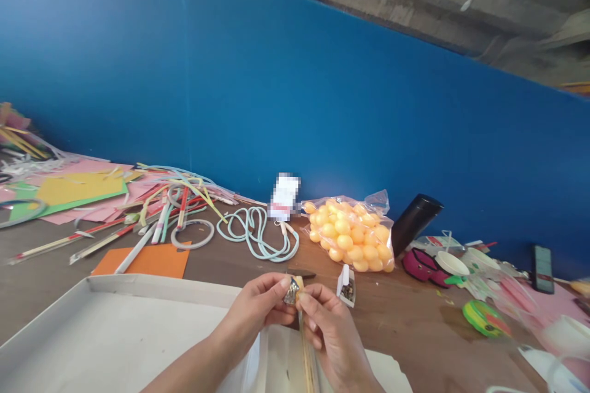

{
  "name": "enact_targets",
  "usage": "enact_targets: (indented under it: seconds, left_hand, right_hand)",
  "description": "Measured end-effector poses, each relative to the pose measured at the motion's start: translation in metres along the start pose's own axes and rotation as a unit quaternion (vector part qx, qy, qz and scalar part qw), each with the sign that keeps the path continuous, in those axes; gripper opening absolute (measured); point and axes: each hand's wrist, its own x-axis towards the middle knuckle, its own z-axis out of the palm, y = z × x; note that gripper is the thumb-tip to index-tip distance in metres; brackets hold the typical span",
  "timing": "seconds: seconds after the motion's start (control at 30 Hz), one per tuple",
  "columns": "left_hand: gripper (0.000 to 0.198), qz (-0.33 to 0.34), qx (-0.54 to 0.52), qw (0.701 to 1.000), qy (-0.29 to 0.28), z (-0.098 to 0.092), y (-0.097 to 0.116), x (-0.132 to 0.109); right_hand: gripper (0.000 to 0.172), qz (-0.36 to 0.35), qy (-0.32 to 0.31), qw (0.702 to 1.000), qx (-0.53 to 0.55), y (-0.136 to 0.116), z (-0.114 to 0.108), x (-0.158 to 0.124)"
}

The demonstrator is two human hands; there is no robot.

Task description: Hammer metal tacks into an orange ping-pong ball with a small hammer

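Observation:
My left hand (pixel 266 301) is closed, its thumb and fingers pinching a small shiny silver metal piece (pixel 291 290). Beside it, my right hand (pixel 329 325) pinches the upper part of a thin pale wooden stick (pixel 307 356), which runs down towards the bottom edge of the view. The silver piece sits against the stick's top end; whether the two are joined I cannot tell. Just past the fingers lies a dark, slim tool (pixel 302 273), partly hidden. To the right of my hands, a small open white box (pixel 345 287) holds little dark metal bits.
A large white tray (pixel 138 331) stands at front left. Behind are a coiled lanyard (pixel 258 233), a bag of orange balls (pixel 350 233) and a black cylinder (pixel 417 221). Coloured paper (pixel 78 191) and strips lie left; a tape measure (pixel 483 318) and a phone (pixel 542 269) lie right.

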Motion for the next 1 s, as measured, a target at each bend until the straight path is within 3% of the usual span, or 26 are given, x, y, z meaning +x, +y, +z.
enact_targets:
  seconds: [0.43,1.0]
  left_hand:
    - [0.042,0.006,0.058,0.998,-0.007,-0.0082,-0.0048,0.0069]
    - [0.047,0.01,0.069,0.998,0.001,-0.0038,-0.0002,0.0014]
  right_hand:
    - [0.024,-0.037,-0.015,0.999,-0.005,0.0063,0.0,0.0049]
    - [0.029,-0.015,-0.024,1.0,0.014,-0.0007,0.0054,0.0003]
